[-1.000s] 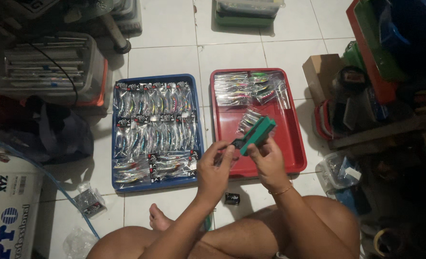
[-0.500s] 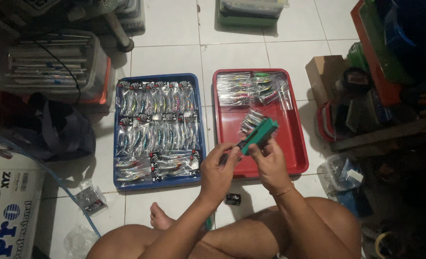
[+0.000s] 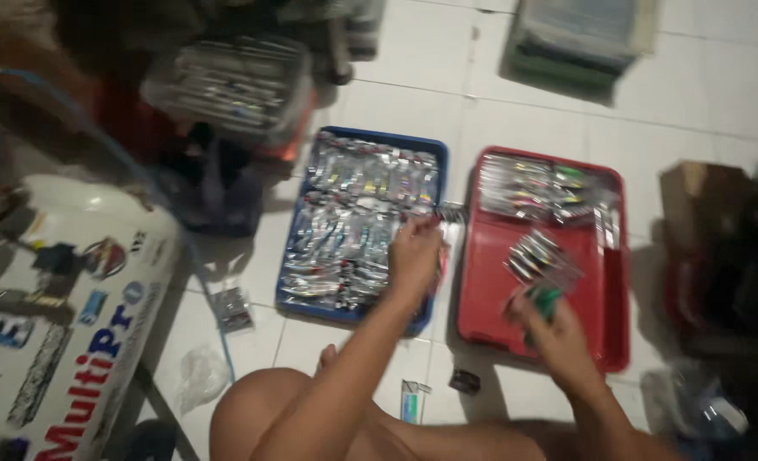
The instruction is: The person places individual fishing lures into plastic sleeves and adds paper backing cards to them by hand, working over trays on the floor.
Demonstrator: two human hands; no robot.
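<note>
1. Nearest the body, the right hand (image 3: 558,329) is low over the near end of the red tray (image 3: 611,341), fingers curled round a green stapler-like tool (image 3: 544,300). The frame is blurred, so how tight the grip is cannot be told. Only the tool's tip shows; it seems to point away from the person, long axis roughly along the tray's length.

2. Further out and to its left, the left hand (image 3: 415,250) reaches over the right edge of the blue tray (image 3: 319,141), fingers pinched on a small clear packet (image 3: 449,213) at the gap between the two trays. The packet's long axis looks to run across, left to right, though blur makes this uncertain.

3. Under and left of the left hand, the blue tray is nearly full of finished lure packets (image 3: 353,222) in rows, so most of the packing looks done.

4. Beyond the right hand, the red tray holds a loose cluster (image 3: 539,256) and, at its far end, a pile of unfinished bags (image 3: 541,183); these seem to be what remains.
</note>
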